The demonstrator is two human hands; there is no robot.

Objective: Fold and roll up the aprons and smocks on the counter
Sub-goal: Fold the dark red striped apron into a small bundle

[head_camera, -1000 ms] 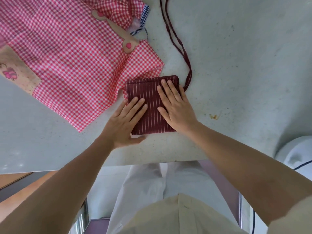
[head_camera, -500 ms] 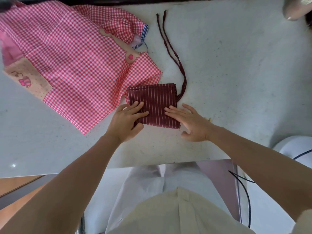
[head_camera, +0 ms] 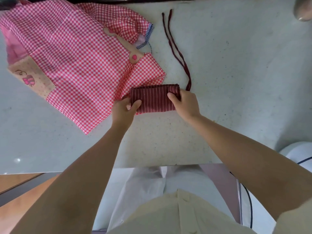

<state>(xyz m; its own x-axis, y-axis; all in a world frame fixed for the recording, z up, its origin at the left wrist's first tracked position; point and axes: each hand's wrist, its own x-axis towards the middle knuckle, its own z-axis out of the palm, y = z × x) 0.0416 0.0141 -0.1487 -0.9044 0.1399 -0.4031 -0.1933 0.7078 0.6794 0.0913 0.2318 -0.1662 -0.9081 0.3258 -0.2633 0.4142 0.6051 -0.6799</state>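
A dark red striped apron (head_camera: 154, 98) lies on the pale counter (head_camera: 236, 81) as a thick folded bundle. My left hand (head_camera: 124, 110) grips its left end, thumb on top. My right hand (head_camera: 184, 103) grips its right end, fingers curled over the cloth. The apron's dark red ties (head_camera: 175, 48) trail away across the counter from the bundle's far right corner. A pink gingham smock (head_camera: 76, 61) with a beige pocket lies spread out to the left, its near corner touching the bundle.
The counter's front edge (head_camera: 152, 166) runs just before my body. A white rounded object (head_camera: 298, 154) sits at the right, below counter level. A grey object (head_camera: 303, 9) shows at the top right corner.
Both hands went from lying flat on the folded apron to gripping its two ends. The near part has been turned over, so the bundle is now narrower and thicker.
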